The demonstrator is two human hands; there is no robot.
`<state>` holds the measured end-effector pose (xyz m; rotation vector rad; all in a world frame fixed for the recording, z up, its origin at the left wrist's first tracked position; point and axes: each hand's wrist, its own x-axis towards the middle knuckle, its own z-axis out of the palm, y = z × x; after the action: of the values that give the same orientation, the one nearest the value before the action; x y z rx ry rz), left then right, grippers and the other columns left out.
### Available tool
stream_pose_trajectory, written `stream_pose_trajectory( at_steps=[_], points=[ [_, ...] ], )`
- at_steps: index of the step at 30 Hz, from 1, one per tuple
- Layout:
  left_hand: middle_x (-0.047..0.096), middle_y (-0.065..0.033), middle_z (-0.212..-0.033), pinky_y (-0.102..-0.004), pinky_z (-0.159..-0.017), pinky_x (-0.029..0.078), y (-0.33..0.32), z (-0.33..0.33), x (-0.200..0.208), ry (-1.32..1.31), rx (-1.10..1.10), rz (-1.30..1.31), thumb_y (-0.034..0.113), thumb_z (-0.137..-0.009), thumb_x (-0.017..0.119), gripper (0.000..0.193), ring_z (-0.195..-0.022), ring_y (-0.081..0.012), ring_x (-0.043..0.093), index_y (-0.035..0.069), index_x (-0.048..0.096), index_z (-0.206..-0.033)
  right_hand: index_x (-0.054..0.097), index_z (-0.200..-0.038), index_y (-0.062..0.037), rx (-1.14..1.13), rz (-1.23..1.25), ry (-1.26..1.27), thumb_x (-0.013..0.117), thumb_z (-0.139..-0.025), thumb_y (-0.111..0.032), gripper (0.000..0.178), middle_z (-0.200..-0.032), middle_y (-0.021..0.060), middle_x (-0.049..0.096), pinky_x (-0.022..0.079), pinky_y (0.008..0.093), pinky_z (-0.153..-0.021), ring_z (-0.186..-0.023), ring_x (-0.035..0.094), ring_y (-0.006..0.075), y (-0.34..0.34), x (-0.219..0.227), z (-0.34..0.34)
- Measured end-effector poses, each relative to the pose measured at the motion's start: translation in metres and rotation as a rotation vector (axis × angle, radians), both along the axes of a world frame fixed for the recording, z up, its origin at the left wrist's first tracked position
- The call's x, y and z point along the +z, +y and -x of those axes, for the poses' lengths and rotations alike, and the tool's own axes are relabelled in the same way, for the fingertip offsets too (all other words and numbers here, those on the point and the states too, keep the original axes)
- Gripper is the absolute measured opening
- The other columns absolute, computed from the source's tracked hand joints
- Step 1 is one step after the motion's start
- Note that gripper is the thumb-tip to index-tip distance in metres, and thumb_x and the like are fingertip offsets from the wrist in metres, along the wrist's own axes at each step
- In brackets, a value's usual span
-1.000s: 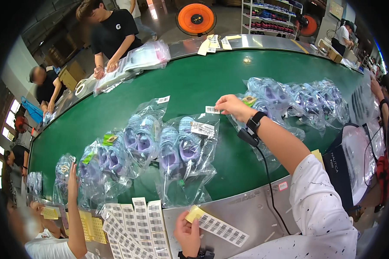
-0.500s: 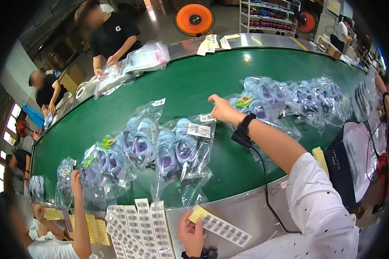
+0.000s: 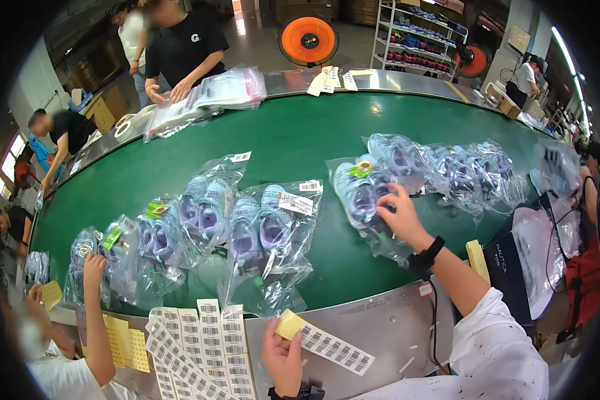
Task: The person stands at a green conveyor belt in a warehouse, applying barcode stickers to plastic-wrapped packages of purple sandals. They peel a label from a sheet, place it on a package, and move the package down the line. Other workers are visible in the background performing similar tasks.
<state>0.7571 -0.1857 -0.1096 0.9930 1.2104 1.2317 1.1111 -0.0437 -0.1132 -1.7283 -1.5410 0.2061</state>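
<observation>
Bottom centre: left hand (image 3: 283,359) pinches barcode strip (image 3: 337,348). Centre: clear bag (image 3: 271,248) labelled. Centre right: right hand (image 3: 403,217) at bagged shoes (image 3: 355,192), grip unclear, label unseen.

Label sheets (image 3: 200,353) on tabletop (image 3: 360,333) just left of left hand (image 3: 283,360), label strip (image 3: 335,347) in it pointing right, bagged shoes (image 3: 260,230) on belt (image 3: 300,137) ahead, another bagged pair (image 3: 355,190) at right hand (image 3: 403,217), more bags (image 3: 473,167) farther right.

Right hand (image 3: 405,219) forward (fingers (image 3: 398,190) bent)
</observation>
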Motion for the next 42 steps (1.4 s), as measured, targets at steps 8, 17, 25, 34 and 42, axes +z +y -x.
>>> stream_pose_trajectory(
  at_steps=[8, 17, 25, 34, 42],
  points=[
    [0.066, -0.0122, -0.099, -0.0171, -0.05, 0.043, -0.015, -0.004, 0.013, 0.056, -0.033, 0.045, -0.004, -0.086, 0.06, 0.042, -0.071, -0.0076, 0.061, 0.001, 0.044, -0.125, 0.067, -0.08, -0.0047, 0.236, -0.146, 0.094, 0.067, -0.077, -0.018, 0.013, -0.117, 0.0204, 0.057, 0.036, 0.0432, -0.096, -0.111, 0.052, 0.0358, 0.039, -0.009, 0.144],
    [0.067, -0.0086, -0.086, -0.0178, -0.059, 0.045, -0.009, -0.002, 0.032, 0.178, 0.009, -0.014, -0.004, -0.087, 0.059, 0.02, -0.07, -0.0074, 0.061, -0.004, 0.059, -0.107, 0.063, -0.092, -0.0038, 0.399, -0.225, 0.159, 0.066, -0.08, -0.018, 0.019, -0.115, 0.0141, 0.058, 0.041, 0.0401, -0.094, -0.109, 0.052, 0.0335, 0.014, 0.04, 0.15],
    [0.066, -0.0027, -0.078, -0.0162, -0.057, 0.043, 0.003, -0.003, 0.057, 0.426, 0.055, 0.016, -0.001, -0.086, 0.062, 0.017, -0.066, -0.0032, 0.057, 0.0, 0.065, -0.103, 0.064, -0.087, -0.0014, 0.99, 0.026, 0.164, 0.064, -0.084, -0.018, 0.016, -0.082, 0.0105, 0.061, 0.049, 0.0378, -0.068, -0.077, 0.06, 0.0291, -0.076, 0.053, 0.172],
    [0.068, -0.0108, -0.073, -0.0275, -0.057, 0.048, -0.001, 0.004, 0.061, 0.447, 0.021, -0.067, 0.013, -0.088, 0.063, 0.018, -0.063, -0.0127, 0.063, 0.002, 0.067, -0.102, 0.066, -0.08, -0.0032, 0.864, -0.134, 0.118, 0.07, -0.073, -0.006, 0.009, -0.075, 0.0079, 0.063, 0.049, 0.0351, -0.059, -0.069, 0.061, 0.0254, -0.092, 0.061, 0.178],
    [0.067, -0.0082, -0.095, -0.0257, -0.071, 0.051, -0.006, -0.007, 0.083, 0.167, -0.118, 0.028, 0.004, -0.087, 0.064, 0.039, -0.077, -0.0122, 0.062, 0.002, 0.053, -0.124, 0.06, -0.075, -0.0034, 0.809, -0.214, 0.037, 0.069, -0.072, -0.004, 0.01, -0.072, 0.0093, 0.059, 0.045, 0.0369, -0.055, -0.063, 0.057, 0.0271, -0.096, 0.064, 0.176]
  ],
)
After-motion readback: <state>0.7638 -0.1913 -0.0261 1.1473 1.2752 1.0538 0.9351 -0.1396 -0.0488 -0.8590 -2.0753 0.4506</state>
